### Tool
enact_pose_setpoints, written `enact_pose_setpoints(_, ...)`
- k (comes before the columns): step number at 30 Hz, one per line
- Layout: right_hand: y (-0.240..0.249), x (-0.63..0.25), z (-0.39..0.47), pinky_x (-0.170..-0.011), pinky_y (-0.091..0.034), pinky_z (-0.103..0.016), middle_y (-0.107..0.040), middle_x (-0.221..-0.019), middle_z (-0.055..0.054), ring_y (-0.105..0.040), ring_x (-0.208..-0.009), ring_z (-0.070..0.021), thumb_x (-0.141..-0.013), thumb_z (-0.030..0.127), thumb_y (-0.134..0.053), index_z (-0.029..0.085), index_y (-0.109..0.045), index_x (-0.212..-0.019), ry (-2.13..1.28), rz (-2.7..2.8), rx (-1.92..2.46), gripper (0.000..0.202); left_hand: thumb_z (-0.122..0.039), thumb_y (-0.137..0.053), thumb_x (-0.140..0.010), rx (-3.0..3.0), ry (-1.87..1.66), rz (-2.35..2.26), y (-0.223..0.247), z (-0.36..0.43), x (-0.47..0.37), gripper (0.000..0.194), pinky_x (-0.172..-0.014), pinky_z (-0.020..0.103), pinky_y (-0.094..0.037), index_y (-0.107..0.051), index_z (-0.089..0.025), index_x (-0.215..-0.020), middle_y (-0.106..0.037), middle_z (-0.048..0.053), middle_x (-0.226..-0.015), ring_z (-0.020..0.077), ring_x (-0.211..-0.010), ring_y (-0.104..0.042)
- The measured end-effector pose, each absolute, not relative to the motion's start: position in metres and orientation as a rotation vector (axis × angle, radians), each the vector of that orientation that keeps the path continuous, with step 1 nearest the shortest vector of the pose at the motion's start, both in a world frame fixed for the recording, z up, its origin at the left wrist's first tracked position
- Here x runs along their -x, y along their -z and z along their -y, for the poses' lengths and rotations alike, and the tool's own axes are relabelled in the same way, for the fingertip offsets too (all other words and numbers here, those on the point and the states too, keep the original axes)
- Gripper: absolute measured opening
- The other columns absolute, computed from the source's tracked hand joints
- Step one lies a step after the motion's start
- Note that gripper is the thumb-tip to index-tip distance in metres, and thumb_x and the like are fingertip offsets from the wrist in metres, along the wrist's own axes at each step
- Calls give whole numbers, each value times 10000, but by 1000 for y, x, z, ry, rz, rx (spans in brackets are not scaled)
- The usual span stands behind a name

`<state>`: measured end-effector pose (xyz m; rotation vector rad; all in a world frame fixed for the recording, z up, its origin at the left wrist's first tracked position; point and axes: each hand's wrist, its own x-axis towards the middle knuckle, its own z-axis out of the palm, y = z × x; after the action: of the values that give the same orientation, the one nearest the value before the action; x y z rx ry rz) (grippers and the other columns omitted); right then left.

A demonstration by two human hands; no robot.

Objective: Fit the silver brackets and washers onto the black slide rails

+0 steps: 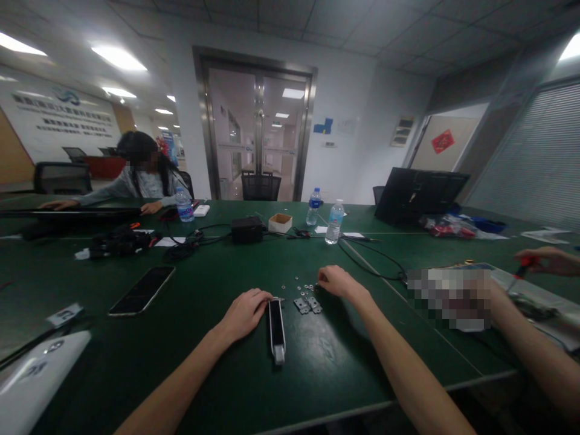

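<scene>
My left hand (247,311) rests on the green table with its fingers curled together at the upper end of a narrow device (277,332), dark on top with white edges and a pale end piece. A small thin metal piece (280,299) sticks out by those fingertips; whether I pinch it I cannot make out. My right hand (336,280) has its fingertips bent down beside several small metal nuts or washers (308,287). What is between those fingertips, if anything, is hidden. Small metal plates with holes (308,306) lie between my hands, nearer to the right one.
A phone (142,291) and a white device (43,380) lie left. Further back are a black box (247,229), an open small carton (280,223), cables and water bottles (334,223). At right, another person's hand grips a red-handled screwdriver (525,266). Someone sits across the table.
</scene>
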<state>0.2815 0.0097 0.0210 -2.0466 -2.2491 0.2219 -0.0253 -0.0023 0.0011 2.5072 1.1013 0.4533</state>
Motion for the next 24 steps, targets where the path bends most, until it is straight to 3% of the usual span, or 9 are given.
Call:
enact_pose_setpoints(5, -19, -281, -10, -641, -441, -185, -719, -850, -23, -657, -757, -141, -753, 222, -648, 200, -709, -877, -402, 2305, 1974, 140, -219, -405, -945, -2494, -448, -1105, -1, 2, 26, 275, -870, 322, -469, -589, -235, -1149, -609, 37, -1100, 188, -1001, -572)
enact_pose_setpoints(17, -18, -275, -9, -608, -423, -212, -709, -785, -44, -640, -717, -156, -729, 219, -631, 180, -698, -781, -374, 2273, 1934, 93, -224, -402, -944, -2512, -456, -1094, 3, 0, 27, 275, -871, 320, -470, -591, -235, -1144, -611, 34, -1098, 183, -997, -573)
enact_pose_setpoints(24, -20, -232, 3, -629, -421, -196, -669, -769, -16, -582, -674, -112, -736, 149, -592, 161, -663, -781, -391, 2276, 1451, 85, -221, -394, -941, -2536, -508, -1066, 4, 0, 25, 269, -870, 320, -462, -603, -232, -1110, -622, 39, -1069, 189, -984, -578)
